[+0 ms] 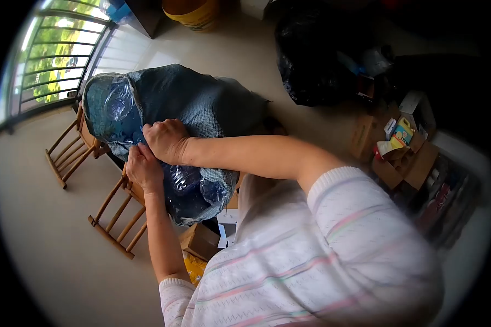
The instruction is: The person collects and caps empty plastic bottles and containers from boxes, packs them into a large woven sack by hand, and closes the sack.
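Observation:
A big grey-blue woven sack (196, 98) lies in front of me with its mouth toward the left. Clear plastic bottles (120, 101) show inside the opening, and more bottles (184, 179) are visible at the near side. My right hand (167, 141) is closed in a fist on the sack's edge at the middle of the mouth. Close beside it, my left hand (145, 169) pinches the same gathered part. The fingertips meet there, and whether a string runs between them cannot be made out.
Two wooden chairs (112, 220) (65, 147) stand on the left by a barred window (60, 54). A yellow bucket (192, 13) and a black plastic bag (305, 60) are farther back. Open cardboard boxes (390, 173) sit at right; another box (200, 241) is below the sack.

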A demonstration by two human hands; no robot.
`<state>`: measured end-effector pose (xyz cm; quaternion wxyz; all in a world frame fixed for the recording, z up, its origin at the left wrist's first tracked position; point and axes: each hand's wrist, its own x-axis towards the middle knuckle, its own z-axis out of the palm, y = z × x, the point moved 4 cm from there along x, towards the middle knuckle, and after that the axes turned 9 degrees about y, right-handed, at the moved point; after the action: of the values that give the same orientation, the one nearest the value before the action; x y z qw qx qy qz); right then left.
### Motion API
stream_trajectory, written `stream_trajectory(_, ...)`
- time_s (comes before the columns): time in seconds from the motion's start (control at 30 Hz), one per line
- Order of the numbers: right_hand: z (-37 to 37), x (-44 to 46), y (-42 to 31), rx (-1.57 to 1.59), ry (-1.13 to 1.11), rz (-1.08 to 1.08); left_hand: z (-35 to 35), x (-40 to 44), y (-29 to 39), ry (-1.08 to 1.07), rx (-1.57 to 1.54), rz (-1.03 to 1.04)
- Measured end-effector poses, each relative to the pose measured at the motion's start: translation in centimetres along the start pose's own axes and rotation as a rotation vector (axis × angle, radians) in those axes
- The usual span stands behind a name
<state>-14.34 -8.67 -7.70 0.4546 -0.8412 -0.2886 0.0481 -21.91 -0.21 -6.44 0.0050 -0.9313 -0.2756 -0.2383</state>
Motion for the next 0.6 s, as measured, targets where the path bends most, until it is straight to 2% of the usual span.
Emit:
stream_trajectory(0.1, -0.7, -0.9, 0.6, 0.076, 0.017, 0.024, -0.1, -0.6, 0.2, 0.009, 0.005, 0.027)
stream_trajectory(0.23, -2.3, -2.9, 0.7, 0.088, 0.050, 0.025, -1.7, -2.0, 0.7, -0.032, -0.216, -0.044)
stream_trajectory(0.4, -6.3, -4.6, 1.4, 0.163, 0.361, 0.051, -3.7, -2.7, 3.6, -0.064, -0.391, -0.003)
stream_trajectory(0.6, -12.8, -3.0, 4.2, 0.115, 0.551, 0.060, -3.2, 0.1, 9.4, 0.001, -0.493, 0.178)
